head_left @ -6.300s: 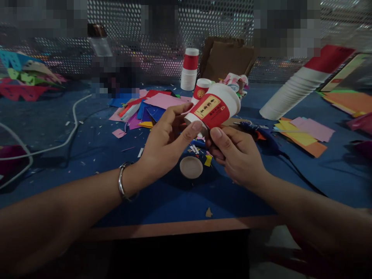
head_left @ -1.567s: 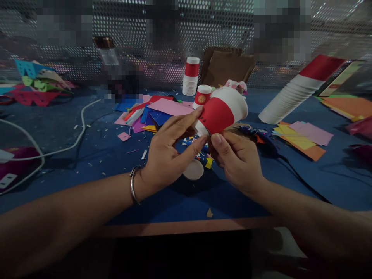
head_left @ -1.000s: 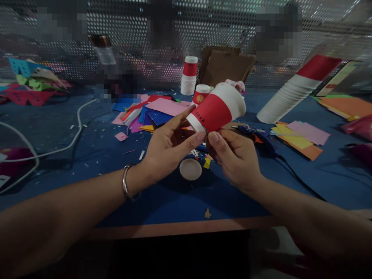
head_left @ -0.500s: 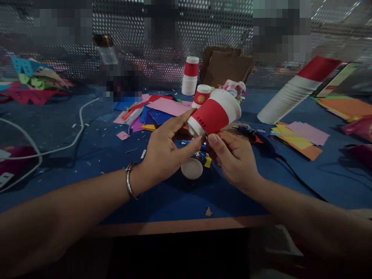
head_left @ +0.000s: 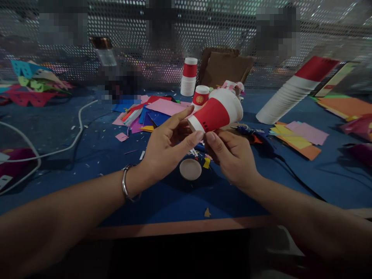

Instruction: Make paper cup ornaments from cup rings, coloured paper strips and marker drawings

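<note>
A red and white paper cup (head_left: 213,114) is held tilted above the table, its wide end toward the upper right and its narrow end toward the lower left. My left hand (head_left: 167,145) is closed around the narrow end, thumb beneath and fingers behind. Thumb and bent fingers of my right hand (head_left: 229,153) pinch at the cup's lower side; whether they also hold something small is hidden. On the table below lies a pale round disc (head_left: 190,169), among paper scraps (head_left: 206,162).
A small red cup (head_left: 200,96) and a cup stack (head_left: 188,77) stand behind. To the right are a leaning stack of cups (head_left: 290,97), a blue corded tool (head_left: 258,137) and coloured paper (head_left: 302,137). More paper (head_left: 162,106) and a white cable (head_left: 77,135) lie left.
The cup has turned slightly in my hands, and its printed lettering sits lower. A thin dark piece that showed by my right fingertips is out of sight.
</note>
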{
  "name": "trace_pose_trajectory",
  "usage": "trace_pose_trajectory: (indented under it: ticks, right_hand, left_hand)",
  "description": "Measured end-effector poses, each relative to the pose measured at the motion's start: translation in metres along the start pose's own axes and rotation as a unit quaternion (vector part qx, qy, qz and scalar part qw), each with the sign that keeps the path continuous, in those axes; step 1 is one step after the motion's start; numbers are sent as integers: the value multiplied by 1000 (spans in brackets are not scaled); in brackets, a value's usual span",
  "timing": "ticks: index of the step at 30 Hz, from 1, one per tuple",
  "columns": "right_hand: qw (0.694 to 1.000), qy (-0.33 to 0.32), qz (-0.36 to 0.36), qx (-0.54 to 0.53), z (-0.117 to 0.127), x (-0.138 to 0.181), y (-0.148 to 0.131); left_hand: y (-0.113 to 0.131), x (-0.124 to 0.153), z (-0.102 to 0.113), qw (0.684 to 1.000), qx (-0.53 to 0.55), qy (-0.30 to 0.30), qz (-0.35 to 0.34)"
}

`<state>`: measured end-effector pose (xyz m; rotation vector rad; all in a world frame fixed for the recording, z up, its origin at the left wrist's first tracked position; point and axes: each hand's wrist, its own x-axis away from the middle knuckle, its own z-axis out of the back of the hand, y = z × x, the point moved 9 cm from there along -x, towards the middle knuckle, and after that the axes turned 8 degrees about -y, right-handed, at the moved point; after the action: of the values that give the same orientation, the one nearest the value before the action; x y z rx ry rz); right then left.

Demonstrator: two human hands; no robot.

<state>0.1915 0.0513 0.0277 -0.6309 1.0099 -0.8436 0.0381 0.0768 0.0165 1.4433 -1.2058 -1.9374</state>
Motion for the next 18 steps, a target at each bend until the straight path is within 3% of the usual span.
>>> trace_pose_trajectory:
  ticks: [7, 12, 18]
  right_hand:
    - [999, -15, -33, -31, -3, 1, 11]
    - [997, -30, -42, -61, -8, 2, 15]
    - [998, -15, -42, -47, -6, 2, 16]
  left_hand:
    - [-8, -3, 16, 998, 11, 62, 16]
    - [-15, -2, 14, 996, 46, 54, 51]
    - [-3, 6, 9, 992, -108, 53, 41]
